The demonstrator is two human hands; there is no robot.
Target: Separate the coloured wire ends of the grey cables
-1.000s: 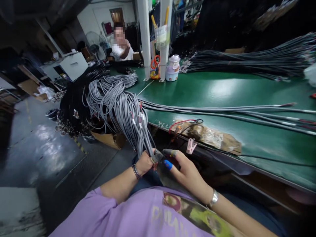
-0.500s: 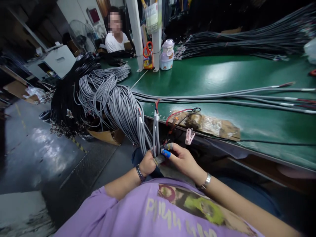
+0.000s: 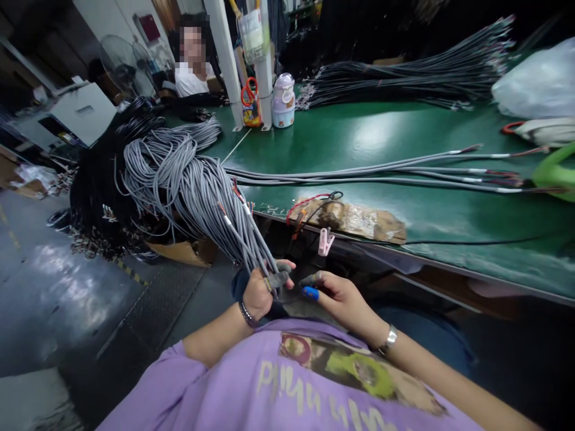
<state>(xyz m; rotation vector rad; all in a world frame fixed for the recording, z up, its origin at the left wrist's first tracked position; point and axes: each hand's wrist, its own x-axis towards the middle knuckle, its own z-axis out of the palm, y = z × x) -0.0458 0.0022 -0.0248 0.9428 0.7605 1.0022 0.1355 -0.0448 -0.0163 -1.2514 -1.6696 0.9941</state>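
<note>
My left hand [image 3: 260, 293] is closed around the lower ends of several grey cables [image 3: 247, 230], with grey tape on one finger. White bands and bared red wires show at the upper ends of some held cables. To its right and apart from the cables is my right hand [image 3: 339, 296]. Its thumb, in a blue cover, and its grey-taped index finger come together in a pinch; whatever may be between them is too small to make out. A large looped bundle of grey cables [image 3: 166, 155] hangs over the table's edge beyond my left hand.
Several grey cables [image 3: 359, 178] lie along the green table [image 3: 404, 131]. Near its edge are a taped cardboard strip [image 3: 381, 226] and a pink clip [image 3: 326, 242]. Farther off are a bottle [image 3: 284, 102], black cables [image 3: 404, 78], a plastic bag [image 3: 539, 84] and a seated person [image 3: 191, 78].
My right hand has drawn away from the cables to the right. My left fingers have shifted, and the held cables now lean left against the big bundle. The view has turned slightly right.
</note>
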